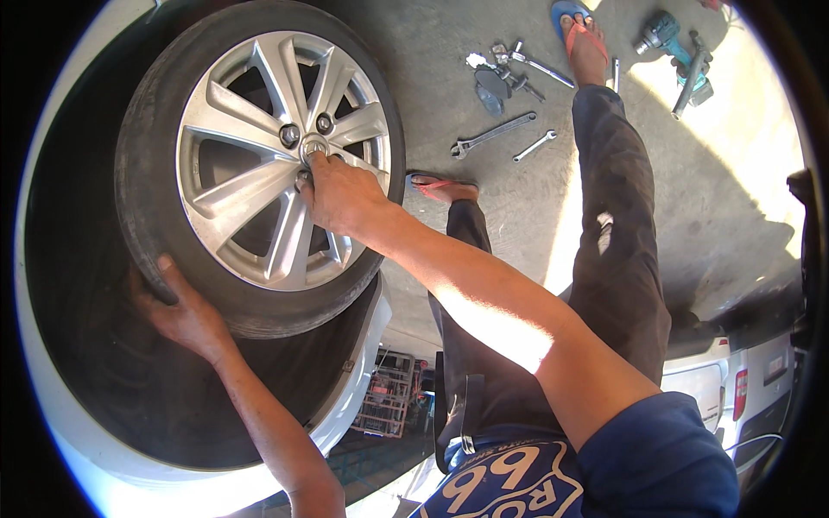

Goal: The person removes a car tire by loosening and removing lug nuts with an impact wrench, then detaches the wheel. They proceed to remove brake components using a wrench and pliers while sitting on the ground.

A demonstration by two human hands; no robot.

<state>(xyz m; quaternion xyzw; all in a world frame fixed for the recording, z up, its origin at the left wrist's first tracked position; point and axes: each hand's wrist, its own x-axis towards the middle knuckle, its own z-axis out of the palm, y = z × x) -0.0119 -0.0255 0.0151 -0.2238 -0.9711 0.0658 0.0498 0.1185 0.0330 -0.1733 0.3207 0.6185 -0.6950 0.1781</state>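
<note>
- A silver-spoked wheel (pixel 263 179) is shown at upper left, set before a dark surface (pixel 95 345) that is edged by a white panel (pixel 358 354).
- The hub of the wheel is met by the right hand (pixel 344 197), its fingers partly bent and drawn close together; the forefinger is laid at the round centre cap (pixel 313 148). Whether anything is gripped beneath the fingers cannot be told.
- A nut (pixel 303 179) is seen right beside those fingers; two more nuts (pixel 289 135) are seated around the cap.
- The black tyre (pixel 148 173) is steadied at its lower left by the left hand (pixel 186 315), which is held half open. The thumb is pressed along the tyre; the other fingers are partly lost in shadow.
- Tools are scattered over the concrete floor (pixel 518 207): a large spanner (pixel 496 135), a smaller spanner (pixel 534 146) just beside it, and a long-handled wrench (pixel 544 68) near a cluster of dark parts (pixel 492 91).
- A teal power tool (pixel 663 34) is crossed by a dark bar (pixel 688 84) at upper right.
- Red-strapped sandals (pixel 589 39) and dark trousers (pixel 617 216) are worn.
- A wire crate (pixel 380 407) is glimpsed below the panel, and a white vehicle (pixel 751 367) at lower right.
</note>
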